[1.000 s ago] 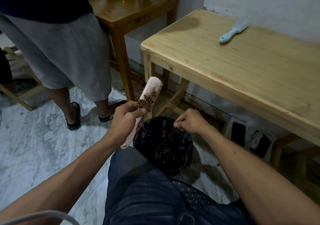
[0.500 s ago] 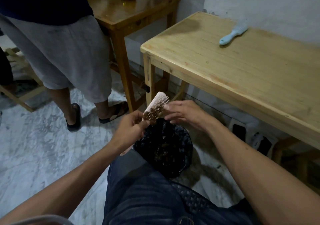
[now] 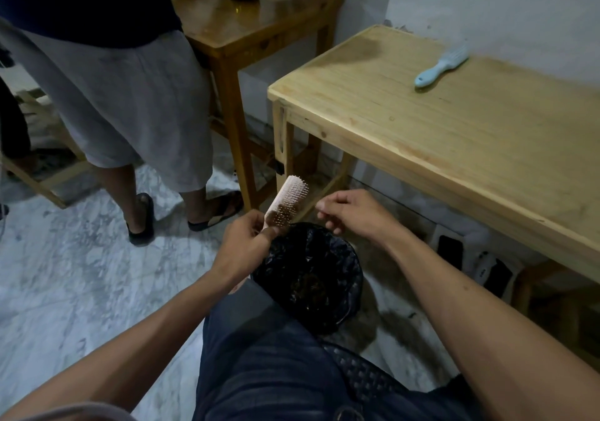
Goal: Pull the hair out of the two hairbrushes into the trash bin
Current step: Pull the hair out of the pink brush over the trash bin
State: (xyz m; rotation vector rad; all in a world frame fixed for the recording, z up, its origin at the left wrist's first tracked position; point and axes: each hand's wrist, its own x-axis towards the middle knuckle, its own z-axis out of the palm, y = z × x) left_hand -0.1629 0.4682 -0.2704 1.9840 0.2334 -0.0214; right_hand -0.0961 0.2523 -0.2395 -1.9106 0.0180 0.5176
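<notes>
My left hand [image 3: 243, 245] grips the handle of a pink hairbrush [image 3: 287, 198], held tilted over the black-lined trash bin [image 3: 308, 278] on the floor. Brown hair clings to the lower bristles near my thumb; the upper bristles look bare. My right hand [image 3: 354, 213] hovers just right of the brush above the bin, fingers loosely curled and apart; I cannot see any hair in them. A light blue hairbrush [image 3: 441, 65] lies on the pale wooden table [image 3: 454, 148] at the back right. Dark hair lies inside the bin.
Another person in grey shorts [image 3: 130, 105] and sandals stands close at the left. A darker wooden side table [image 3: 259, 31] with a yellow toy stands behind. Boxes [image 3: 470, 258] sit under the pale table. My knee in dark jeans fills the lower middle.
My right hand rose from the bin to the brush, then drew slightly away to the right. The brush has tilted lower toward the bin, and its upper bristles look barer.
</notes>
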